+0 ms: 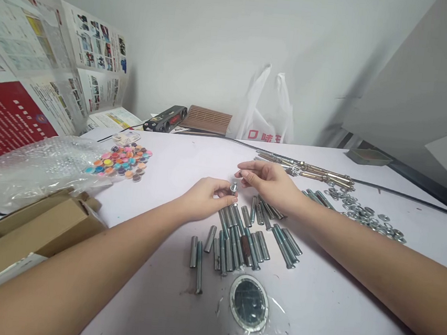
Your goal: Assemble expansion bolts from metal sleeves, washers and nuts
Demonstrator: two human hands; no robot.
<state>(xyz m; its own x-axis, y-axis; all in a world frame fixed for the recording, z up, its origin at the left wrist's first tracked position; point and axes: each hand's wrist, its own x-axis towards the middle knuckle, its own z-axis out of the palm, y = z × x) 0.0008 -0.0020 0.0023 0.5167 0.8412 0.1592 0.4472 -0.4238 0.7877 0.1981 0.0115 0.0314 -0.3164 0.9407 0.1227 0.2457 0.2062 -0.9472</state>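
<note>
My left hand (211, 197) is closed around an expansion bolt (233, 188), whose bright nut-and-washer end shows above the fingers. The rest of that bolt is hidden in the grip. Just to its right, my right hand (264, 178) hovers with thumb and fingertips drawn together; whether something small sits between them I cannot make out. Below both hands lies a loose group of metal sleeves (211, 239) and bolts (199, 268), several of them side by side. One rust-brown sleeve (246, 250) lies among them.
Washers and nuts (365, 215) are scattered at the right, near a row of assembled expansion bolts (318, 172). Colourful discs (123, 160), bubble wrap (45, 163) and a cardboard box (43, 229) occupy the left. A round dark disc (249, 302) is taped in front; a plastic bag (266, 113) stands behind.
</note>
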